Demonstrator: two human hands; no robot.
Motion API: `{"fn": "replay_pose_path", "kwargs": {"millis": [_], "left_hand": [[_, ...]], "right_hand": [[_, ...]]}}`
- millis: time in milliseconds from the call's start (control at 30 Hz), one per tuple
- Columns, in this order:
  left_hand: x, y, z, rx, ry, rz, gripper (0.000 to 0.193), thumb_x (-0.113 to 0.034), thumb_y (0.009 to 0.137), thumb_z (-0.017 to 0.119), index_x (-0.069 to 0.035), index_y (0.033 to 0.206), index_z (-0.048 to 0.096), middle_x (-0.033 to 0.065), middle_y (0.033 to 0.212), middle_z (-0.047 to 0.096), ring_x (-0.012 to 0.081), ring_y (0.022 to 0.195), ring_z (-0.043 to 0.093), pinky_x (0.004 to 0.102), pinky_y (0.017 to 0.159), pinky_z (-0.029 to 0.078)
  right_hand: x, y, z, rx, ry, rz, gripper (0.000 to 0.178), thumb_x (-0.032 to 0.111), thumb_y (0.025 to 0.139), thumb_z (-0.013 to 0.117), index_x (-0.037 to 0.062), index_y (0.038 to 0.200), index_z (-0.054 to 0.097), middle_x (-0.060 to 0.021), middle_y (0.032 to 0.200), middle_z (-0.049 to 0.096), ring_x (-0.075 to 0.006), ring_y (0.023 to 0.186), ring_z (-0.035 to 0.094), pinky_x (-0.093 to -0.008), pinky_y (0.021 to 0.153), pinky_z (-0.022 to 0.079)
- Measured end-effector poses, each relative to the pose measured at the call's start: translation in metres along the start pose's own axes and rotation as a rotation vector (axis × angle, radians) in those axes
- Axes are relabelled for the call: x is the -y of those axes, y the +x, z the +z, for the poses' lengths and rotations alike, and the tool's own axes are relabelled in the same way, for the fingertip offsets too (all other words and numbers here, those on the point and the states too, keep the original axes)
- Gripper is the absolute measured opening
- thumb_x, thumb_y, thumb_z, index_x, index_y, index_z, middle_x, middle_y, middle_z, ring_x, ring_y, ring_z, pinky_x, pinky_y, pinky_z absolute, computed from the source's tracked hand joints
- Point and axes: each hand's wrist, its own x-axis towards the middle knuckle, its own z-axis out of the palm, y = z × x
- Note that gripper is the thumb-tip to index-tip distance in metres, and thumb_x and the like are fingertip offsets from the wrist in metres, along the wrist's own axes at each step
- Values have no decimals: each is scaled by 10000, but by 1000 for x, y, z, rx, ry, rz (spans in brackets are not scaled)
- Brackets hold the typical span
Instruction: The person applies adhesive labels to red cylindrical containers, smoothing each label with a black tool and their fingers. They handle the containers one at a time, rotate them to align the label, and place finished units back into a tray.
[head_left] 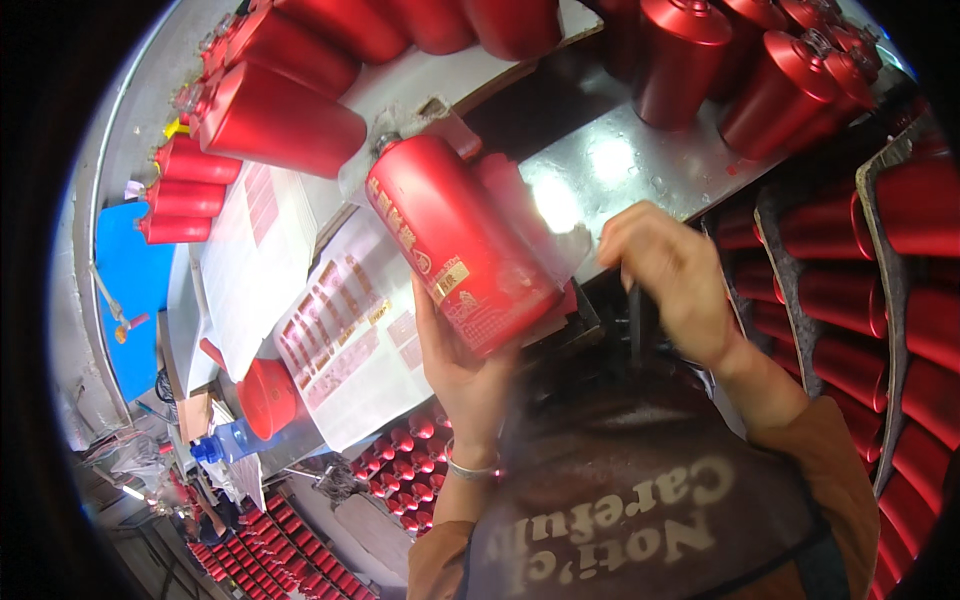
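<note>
The left hand [468,385] grasps a glossy red bottle [455,240] near its base, cupping it from below; one digit lies up the bottle's left side, and the other fingers are mostly hidden. The right hand [665,280] is raised just to the right of the bottle, its fingers curled in and motion-blurred. Its fingertips are near a translucent film [570,245] at the bottle's right side, but I cannot tell whether they pinch it.

The bottle is tilted, held in front of the person at the centre of view. Its long axis runs diagonally, with the neck toward the upper left and the base toward the lower right; gold printing on its side faces the camera.

The left forearm rises almost straight from the lower edge, a bracelet [472,468] at the wrist. The right forearm slants up and leftward from a brown sleeve [825,475]. Left of the bottle lies a sheet of labels [345,345].
</note>
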Motion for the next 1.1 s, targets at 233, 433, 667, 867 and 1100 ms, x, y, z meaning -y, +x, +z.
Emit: {"fn": "replay_pose_path", "kwargs": {"millis": [233,433,667,867,1100], "left_hand": [[-14,-2,22,-39,20,30,967,-300,836,836,2,1558,269,125,1466,478,234,1284,540,360,1073,465],[-11,-3,22,-69,-19,45,941,-246,843,830,16,1552,271,127,1445,492,228,1271,547,363,1077,459],[-14,-5,25,-59,-23,37,821,-351,901,768,34,1494,351,130,1393,534,232,1261,551,384,1075,447],[-10,-6,25,-60,-33,57,747,-394,929,725,28,1448,392,128,1362,550,232,1238,562,393,1078,439],[0,-6,23,-91,-19,79,754,-427,931,712,15,1446,383,123,1356,548,231,1232,559,394,1072,440]], "right_hand": [[28,-7,39,103,-751,-438,772,453,838,744,49,1448,498,-209,1466,467,-290,888,717,-331,597,589],[12,-9,31,148,-646,-240,833,423,822,761,70,1501,433,-254,1442,472,-374,1127,646,-393,777,582],[-2,-5,33,136,-322,-213,915,337,815,804,-16,1523,344,-279,1395,512,-421,1232,564,-426,981,499],[-13,-7,39,147,-168,-145,954,278,803,819,-57,1529,300,-302,1383,525,-416,1266,549,-409,1054,448],[-14,-11,42,183,2,37,948,252,804,806,-75,1524,284,-327,1418,489,-411,1313,522,-407,1085,429]]}}
